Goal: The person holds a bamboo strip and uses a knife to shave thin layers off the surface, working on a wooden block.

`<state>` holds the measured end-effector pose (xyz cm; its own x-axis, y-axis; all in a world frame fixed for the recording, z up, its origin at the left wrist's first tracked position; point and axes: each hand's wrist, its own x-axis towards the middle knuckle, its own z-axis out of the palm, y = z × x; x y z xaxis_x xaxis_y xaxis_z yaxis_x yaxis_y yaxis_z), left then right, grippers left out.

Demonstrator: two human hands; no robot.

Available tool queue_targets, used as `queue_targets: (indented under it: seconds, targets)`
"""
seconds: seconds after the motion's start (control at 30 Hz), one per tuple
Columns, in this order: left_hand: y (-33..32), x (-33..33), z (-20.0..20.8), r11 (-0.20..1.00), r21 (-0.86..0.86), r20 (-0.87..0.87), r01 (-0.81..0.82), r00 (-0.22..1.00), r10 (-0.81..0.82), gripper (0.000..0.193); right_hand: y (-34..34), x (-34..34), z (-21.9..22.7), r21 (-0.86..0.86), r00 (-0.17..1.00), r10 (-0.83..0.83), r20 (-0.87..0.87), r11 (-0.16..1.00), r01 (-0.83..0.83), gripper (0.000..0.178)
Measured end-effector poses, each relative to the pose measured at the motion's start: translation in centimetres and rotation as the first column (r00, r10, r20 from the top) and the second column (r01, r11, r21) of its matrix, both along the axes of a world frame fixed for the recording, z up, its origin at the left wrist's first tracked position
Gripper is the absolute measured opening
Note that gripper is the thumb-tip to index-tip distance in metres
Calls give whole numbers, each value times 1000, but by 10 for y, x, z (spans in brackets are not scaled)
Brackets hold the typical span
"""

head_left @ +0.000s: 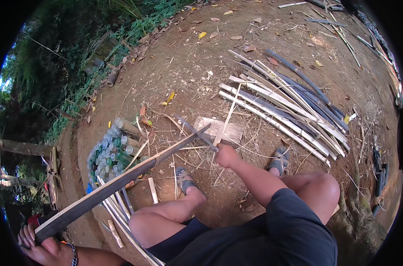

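Note:
My left hand (39, 248), at the lower left with a bracelet on its wrist, is closed around the end of a long split bamboo strip (117, 182). The strip is dark on one side and pale along its edge, and slants up toward the middle. My right hand (227, 157) grips a knife whose narrow grey blade (187, 124) points up and left. The blade crosses the strip near its far end; whether they touch I cannot tell. A flat wooden block (233, 130) lies on the ground beyond the right hand. A thin pale strip (229, 116) lies across it.
A pile of split bamboo (286, 106) lies at the right. Clear and green bottles (115, 148) are stacked at the left. More pale strips (121, 217) lie beside my left leg. Shavings and leaves litter the dirt between my sandalled feet (186, 179). A tree trunk (359, 226) stands at lower right.

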<state>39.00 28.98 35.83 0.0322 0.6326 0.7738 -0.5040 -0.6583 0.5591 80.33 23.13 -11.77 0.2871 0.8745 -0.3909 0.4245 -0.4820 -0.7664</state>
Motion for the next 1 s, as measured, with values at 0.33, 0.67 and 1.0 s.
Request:
queue_targets:
  seconds: [0.33, 0.67, 1.0]
  targets:
    - [3, 5, -5, 999, -8, 12, 31, 999, -30, 22, 0, 26, -88, -273, 976, -95, 197, 951, 148, 26]
    - [-20, 13, -25, 936, 63, 116, 347, 929, -352, 28, -24, -1, -68, -114, 907, -286, -308, 958, 263, 22]
    - [-65, 27, -38, 933, 141, 121, 332, 929, -349, 32, -84, -148, 160, 521, 970, 240, -38, 833, -186, 29]
